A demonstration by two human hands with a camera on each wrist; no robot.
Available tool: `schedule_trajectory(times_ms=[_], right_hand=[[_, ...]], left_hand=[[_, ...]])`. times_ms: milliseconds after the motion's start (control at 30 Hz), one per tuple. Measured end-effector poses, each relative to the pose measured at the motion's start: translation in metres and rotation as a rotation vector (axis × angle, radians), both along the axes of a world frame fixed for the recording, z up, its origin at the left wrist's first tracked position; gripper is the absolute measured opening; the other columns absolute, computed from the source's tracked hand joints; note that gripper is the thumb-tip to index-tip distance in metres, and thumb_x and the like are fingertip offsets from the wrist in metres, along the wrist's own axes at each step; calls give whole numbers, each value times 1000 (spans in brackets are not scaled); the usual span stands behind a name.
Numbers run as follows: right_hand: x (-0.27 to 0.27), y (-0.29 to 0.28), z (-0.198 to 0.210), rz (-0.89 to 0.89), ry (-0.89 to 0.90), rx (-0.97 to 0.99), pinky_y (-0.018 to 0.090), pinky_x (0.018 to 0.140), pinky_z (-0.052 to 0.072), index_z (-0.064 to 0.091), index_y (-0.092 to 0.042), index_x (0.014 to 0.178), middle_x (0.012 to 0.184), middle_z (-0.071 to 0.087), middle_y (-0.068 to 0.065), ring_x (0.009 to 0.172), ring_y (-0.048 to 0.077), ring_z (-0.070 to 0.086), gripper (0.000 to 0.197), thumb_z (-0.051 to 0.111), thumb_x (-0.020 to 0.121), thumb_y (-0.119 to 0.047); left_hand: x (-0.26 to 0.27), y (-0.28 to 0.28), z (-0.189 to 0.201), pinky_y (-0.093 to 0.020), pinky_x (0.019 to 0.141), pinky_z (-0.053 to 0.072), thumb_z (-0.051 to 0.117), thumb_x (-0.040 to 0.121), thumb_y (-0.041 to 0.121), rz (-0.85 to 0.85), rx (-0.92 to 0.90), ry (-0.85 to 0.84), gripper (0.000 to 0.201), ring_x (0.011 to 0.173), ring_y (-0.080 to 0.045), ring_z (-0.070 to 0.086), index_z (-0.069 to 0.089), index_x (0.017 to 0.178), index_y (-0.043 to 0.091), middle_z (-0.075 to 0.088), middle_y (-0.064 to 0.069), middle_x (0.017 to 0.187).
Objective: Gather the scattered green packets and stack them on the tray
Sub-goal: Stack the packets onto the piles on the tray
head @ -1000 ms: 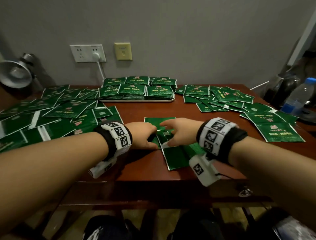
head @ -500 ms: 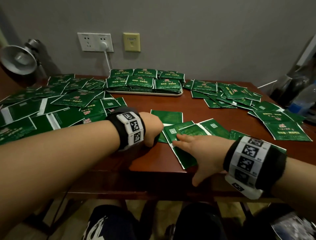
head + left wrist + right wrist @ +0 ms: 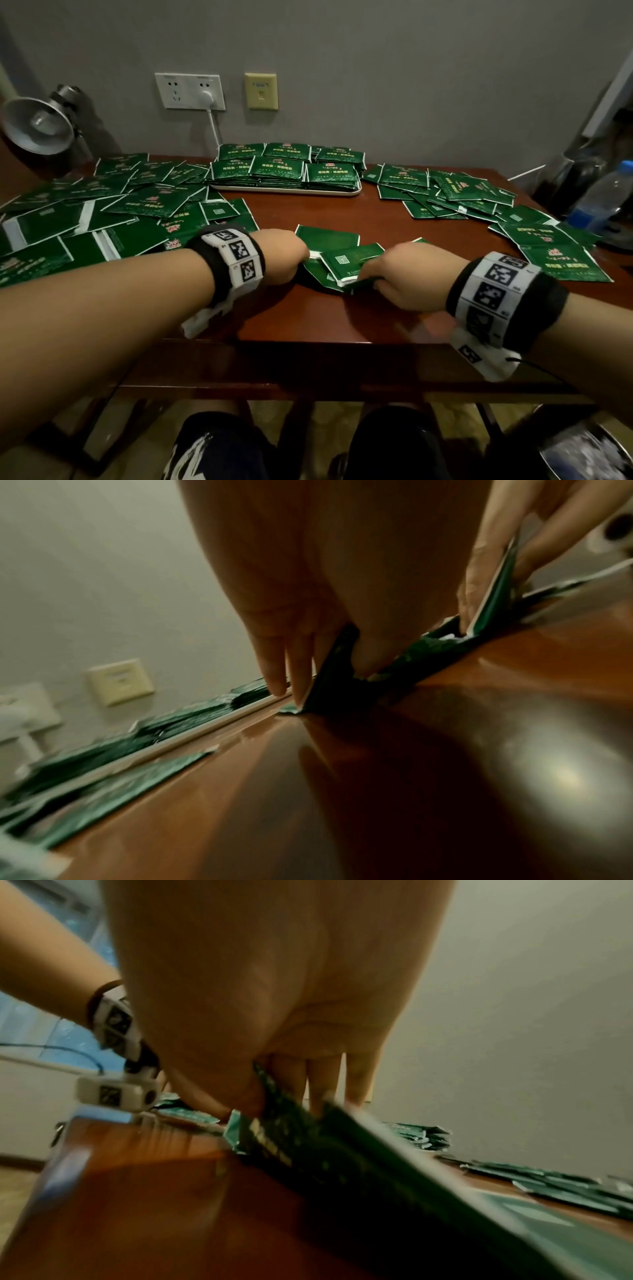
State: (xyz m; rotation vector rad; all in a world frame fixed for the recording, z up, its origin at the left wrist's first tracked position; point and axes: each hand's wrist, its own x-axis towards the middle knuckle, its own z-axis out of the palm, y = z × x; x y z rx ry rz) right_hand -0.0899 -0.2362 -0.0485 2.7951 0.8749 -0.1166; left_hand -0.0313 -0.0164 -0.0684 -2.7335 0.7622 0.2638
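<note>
A small bunch of green packets (image 3: 337,260) lies near the table's front middle. My left hand (image 3: 291,255) pinches its left end, thumb under and fingers over the packets (image 3: 339,666). At the right end my right hand (image 3: 394,274) holds the bunch, thumb and fingers clamped on the tilted packets (image 3: 308,1139). The white tray (image 3: 284,189) sits at the back centre, with neat stacks of green packets (image 3: 287,166) on it. Loose packets lie scattered on the left (image 3: 102,219) and on the right (image 3: 479,202).
A metal desk lamp (image 3: 37,123) stands at the back left. A plastic water bottle (image 3: 599,202) and dark objects sit at the right edge. A wall socket with a white plug (image 3: 205,97) is behind the tray. The table's front edge (image 3: 308,346) is close below my hands.
My right hand has come back from the right front, bringing more packets against the bunch. It now clamps the bunch's right end. The left hand has stayed on the left end.
</note>
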Motion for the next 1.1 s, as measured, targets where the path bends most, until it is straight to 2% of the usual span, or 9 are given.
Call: schedule_trajectory(times_ms=[233, 300, 367, 467, 567, 733, 867, 967, 1100], right_hand=[[37, 28, 27, -3, -44, 280, 31, 66, 43, 47, -27, 97, 83, 55, -7, 83, 24, 59, 8, 50, 98, -35], [48, 40, 28, -2, 19, 374, 28, 66, 42, 48, -26, 104, 81, 50, -13, 79, 18, 56, 11, 51, 98, -34], [58, 53, 27, -25, 44, 423, 26, 67, 40, 48, -20, 123, 83, 51, -14, 73, 11, 52, 32, 53, 97, -38], [68, 65, 20, -132, 77, 361, 31, 75, 49, 35, -20, 138, 102, 63, -5, 85, 13, 60, 62, 58, 90, -51], [70, 68, 10, -188, 20, 202, 37, 86, 53, 29, -17, 143, 125, 58, 5, 104, 24, 60, 73, 62, 87, -50], [60, 73, -5, -270, 122, -18, 37, 78, 55, 34, -12, 137, 116, 60, 7, 97, 25, 61, 79, 63, 82, -61], [55, 77, -10, -313, 83, -95, 34, 74, 50, 36, -12, 134, 112, 59, 7, 96, 27, 61, 79, 56, 82, -68], [53, 79, -9, -449, 79, -38, 33, 68, 48, 40, -10, 128, 99, 59, 4, 88, 26, 61, 69, 55, 86, -63], [51, 78, 1, -477, 176, -27, 27, 52, 45, 51, -8, 127, 95, 63, 5, 71, 19, 61, 40, 54, 95, -30]], left_hand=[[-3, 59, 18, -32, 68, 49, 54, 81, 13, 137, -438, -56, 6, 74, -23, 57, 59, 77, 13, 62, -5, 77], [-2, 72, 24, -32, 66, 49, 55, 80, 12, 212, -492, -50, 10, 72, -22, 57, 58, 72, 16, 61, -5, 75], [-1, 80, 26, -34, 65, 49, 56, 81, 12, 278, -497, -60, 11, 73, -23, 57, 56, 71, 16, 60, -6, 76], [3, 89, 20, -36, 68, 50, 56, 83, 23, 350, -410, -122, 10, 79, -24, 59, 59, 88, 14, 63, -6, 87], [4, 92, 14, -31, 70, 51, 55, 85, 31, 405, -328, -138, 27, 87, -20, 59, 54, 109, 21, 62, 0, 99], [1, 84, 1, -38, 88, 49, 59, 83, 50, 275, -246, -164, 49, 109, -21, 51, 50, 122, 22, 49, -3, 115], [-9, 65, -6, -34, 80, 51, 47, 83, 71, 199, -139, -127, 65, 107, -21, 56, 44, 134, 30, 53, -1, 121], [-15, 50, -12, -35, 77, 47, 38, 93, 62, 189, -35, -37, 61, 115, -30, 54, 24, 148, 43, 43, -8, 133], [-21, 42, -2, -45, 91, 46, 45, 92, 18, 231, -110, 129, 59, 122, -31, 37, 32, 142, 46, 33, -5, 132]])
